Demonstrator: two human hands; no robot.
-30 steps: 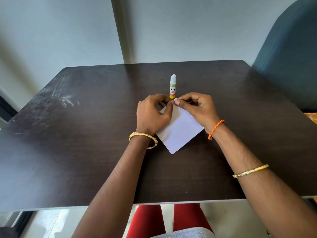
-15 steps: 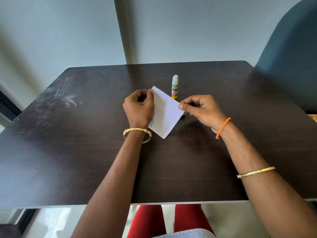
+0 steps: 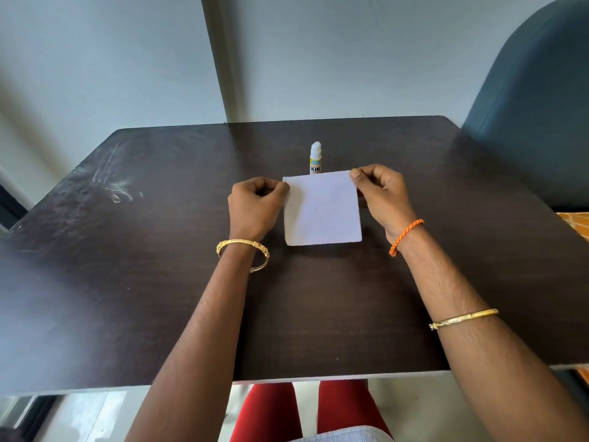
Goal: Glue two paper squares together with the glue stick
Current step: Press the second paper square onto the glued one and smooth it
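Both hands, left and right, are now pinching the paper squared at center, hiding the glue stick's base.

Matt white paper, scuffed dark table

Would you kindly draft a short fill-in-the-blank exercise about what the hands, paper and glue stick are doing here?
1. The left hand and right hand each pinch a top ____ of the white paper square.
2. The glue stick stands ____ behind the paper.
3. The glue stick's cap is ____.
4. An orange braided band circles the ____ wrist.

Missing words: corner; upright; on; right
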